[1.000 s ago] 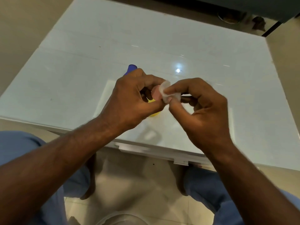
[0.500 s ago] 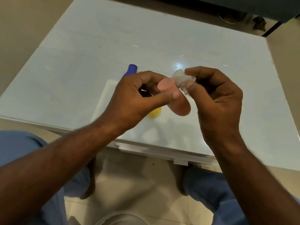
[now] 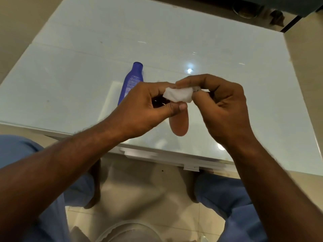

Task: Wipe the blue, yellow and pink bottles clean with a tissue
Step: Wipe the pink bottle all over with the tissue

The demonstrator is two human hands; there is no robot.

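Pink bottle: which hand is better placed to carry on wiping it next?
The right hand. It already pinches the tissue against the top of the pink bottle, while the left hand has its grip on that bottle and steadies it above the table.

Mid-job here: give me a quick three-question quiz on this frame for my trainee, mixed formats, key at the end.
1. True or false: the blue bottle lies on its side on the glass table.
2. Which bottle does the left hand hold? A) blue B) pink C) yellow
3. Fill in: the right hand pinches a white ____ against the top of that bottle.

Key:
1. True.
2. B, the pink bottle; its lower end hangs below the left thumb.
3. tissue.
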